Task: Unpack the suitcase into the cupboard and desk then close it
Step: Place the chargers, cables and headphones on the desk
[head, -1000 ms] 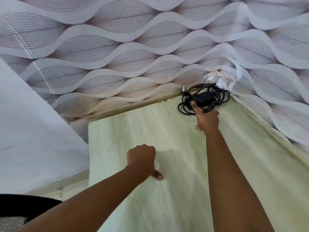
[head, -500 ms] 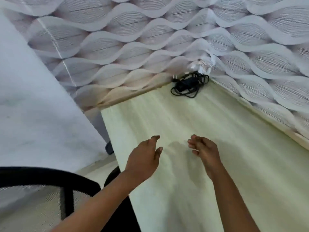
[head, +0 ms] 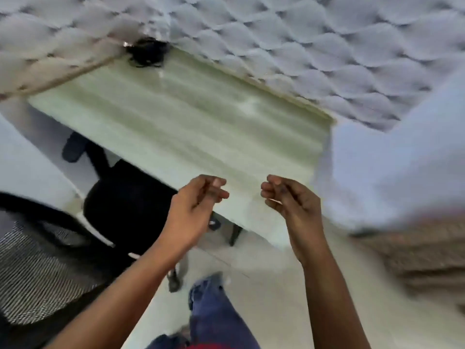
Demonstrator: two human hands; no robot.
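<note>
Desk (head: 176,127) lies below both hands — left hand (head: 193,207), right hand (head: 292,200) — fingers loosely curled, empty.

Chair, wall and floor around the work area

A black office chair (head: 125,202) with a mesh back (head: 32,280) stands at 8 o'clock, its seat partly under the tabletop edge. Wave-patterned wallpaper (head: 289,34) fills the view from 10 to 2 o'clock, blurred. A pale floor (head: 264,285) spreads at 5 o'clock, and a blurred brown surface (head: 427,253) sits at 4 o'clock.
</note>
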